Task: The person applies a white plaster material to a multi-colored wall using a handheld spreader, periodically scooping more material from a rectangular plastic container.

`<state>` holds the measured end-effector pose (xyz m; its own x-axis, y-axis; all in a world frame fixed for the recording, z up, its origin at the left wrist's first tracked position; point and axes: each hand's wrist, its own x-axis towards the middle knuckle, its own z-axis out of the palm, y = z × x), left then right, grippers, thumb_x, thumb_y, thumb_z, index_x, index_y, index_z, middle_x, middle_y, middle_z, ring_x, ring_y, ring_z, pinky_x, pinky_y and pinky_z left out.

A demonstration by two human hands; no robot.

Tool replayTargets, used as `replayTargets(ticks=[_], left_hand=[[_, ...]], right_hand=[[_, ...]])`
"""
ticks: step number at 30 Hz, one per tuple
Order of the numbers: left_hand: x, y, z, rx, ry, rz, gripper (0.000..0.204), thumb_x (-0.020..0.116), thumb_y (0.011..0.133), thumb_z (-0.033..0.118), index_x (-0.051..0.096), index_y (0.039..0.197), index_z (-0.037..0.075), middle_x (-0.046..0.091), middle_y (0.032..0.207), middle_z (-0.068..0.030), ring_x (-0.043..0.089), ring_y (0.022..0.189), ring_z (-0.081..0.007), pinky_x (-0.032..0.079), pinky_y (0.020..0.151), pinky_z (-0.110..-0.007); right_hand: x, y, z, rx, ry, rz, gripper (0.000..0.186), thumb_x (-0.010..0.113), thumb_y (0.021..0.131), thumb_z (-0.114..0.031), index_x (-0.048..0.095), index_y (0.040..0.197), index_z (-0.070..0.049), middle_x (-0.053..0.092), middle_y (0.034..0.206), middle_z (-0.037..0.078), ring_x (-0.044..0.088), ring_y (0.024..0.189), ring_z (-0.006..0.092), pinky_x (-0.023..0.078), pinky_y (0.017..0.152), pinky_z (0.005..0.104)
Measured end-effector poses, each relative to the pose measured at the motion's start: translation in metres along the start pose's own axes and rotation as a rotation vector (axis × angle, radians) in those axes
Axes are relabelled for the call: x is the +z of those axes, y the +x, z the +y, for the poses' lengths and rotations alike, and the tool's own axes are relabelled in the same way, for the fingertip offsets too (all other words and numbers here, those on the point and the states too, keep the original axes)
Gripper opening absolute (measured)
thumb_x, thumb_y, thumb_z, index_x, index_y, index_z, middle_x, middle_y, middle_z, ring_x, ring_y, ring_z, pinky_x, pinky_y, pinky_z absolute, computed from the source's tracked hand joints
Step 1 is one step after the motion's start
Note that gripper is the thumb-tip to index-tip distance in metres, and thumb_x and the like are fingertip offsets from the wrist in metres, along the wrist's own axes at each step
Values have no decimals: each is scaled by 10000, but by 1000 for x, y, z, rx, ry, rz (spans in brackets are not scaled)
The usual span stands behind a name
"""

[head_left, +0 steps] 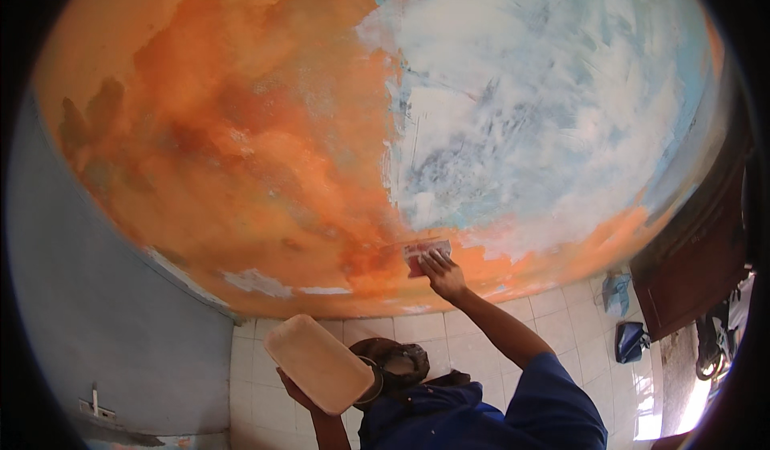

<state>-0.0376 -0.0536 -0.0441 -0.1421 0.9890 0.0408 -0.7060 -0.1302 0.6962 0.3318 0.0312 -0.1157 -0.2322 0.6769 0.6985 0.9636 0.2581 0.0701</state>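
My right hand holds a flat red-and-pale piece, perhaps a pad or sheet, against the lower orange part of the painted wall. To the right of that orange area, the wall carries a broad, patchy white and pale blue area, with orange along its lower edge. At the lower middle, my left hand grips a pale rectangular tray from its left side, fingers closed round its edge and partly hidden under it. Beside the tray, a dark rounded container or bag sits low, partly behind my body.
A grey side wall with a small fixture rises at left. Below lies a white tiled floor. At right are a blue plastic bag, a dark bag, a brown door and a dark wheeled thing.
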Motion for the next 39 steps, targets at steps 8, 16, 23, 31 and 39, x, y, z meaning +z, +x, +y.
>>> replayTargets(ticks=[8,16,23,31,39], left_hand=[[-23,0,2,66,-21,-130,515,294,1013,398,291,1424,89,433,1371,-113,522,1165,-243,496,947,-409],[-21,-2,-1,77,46,-160,494,371,999,360,326,1395,68,463,1334,-126,532,1143,-231,497,927,-403],[-24,-13,5,19,33,-26,536,404,977,406,346,1382,59,488,1300,-122,539,1123,-225,486,928,-423],[-28,-9,-4,253,320,-62,514,355,973,465,391,1333,101,508,1272,-99,552,1109,-240,502,900,-436],[-20,-8,-3,42,65,-17,509,338,997,423,358,1361,68,495,1276,-106,558,1090,-222,514,899,-385]], right_hand=[[-168,217,16,-103,-133,623,556,543,619,102,632,1147,-47,631,1181,102,579,1141,297,464,983,424],[-53,121,13,-125,-106,265,494,528,721,26,595,1206,-36,567,1272,121,543,1179,329,441,1002,452],[-34,51,4,-140,-37,133,501,541,710,24,596,1204,-42,575,1265,119,534,1194,325,462,980,445],[-171,239,48,-76,-299,659,533,538,667,74,628,1170,-76,616,1205,96,562,1155,325,495,917,425],[19,-5,15,-19,-118,58,459,511,770,-30,563,1226,-16,522,1320,153,472,1250,345,388,1049,462]])
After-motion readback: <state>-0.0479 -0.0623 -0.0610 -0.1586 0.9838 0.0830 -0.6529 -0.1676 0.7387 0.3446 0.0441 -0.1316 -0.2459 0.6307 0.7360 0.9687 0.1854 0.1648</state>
